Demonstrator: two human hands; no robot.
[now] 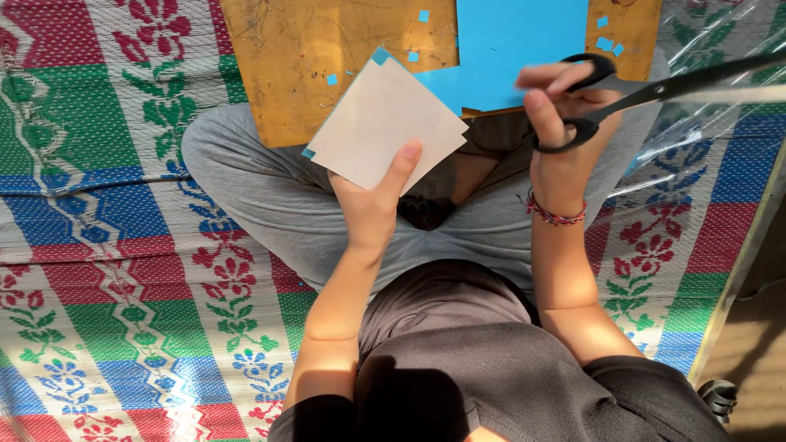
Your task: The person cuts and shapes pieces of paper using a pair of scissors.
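My left hand (372, 205) pinches the near corner of a square paper piece (381, 123), pale on the side facing me and blue underneath, tilted like a diamond above my lap. My right hand (561, 123), with a red thread bracelet at the wrist, has thumb and fingers through the black handles of a pair of scissors (647, 86). The blades point right and away from the paper. A larger blue paper sheet (512, 49) lies on a yellow-brown board (286, 57) across my knees.
Small blue paper scraps (604, 42) are scattered on the board. I sit cross-legged in grey trousers on a woven mat (123, 270) with red, green and blue floral stripes. Clear plastic sheeting (720, 33) lies at the right, and bare floor (753, 327) beyond the mat's edge.
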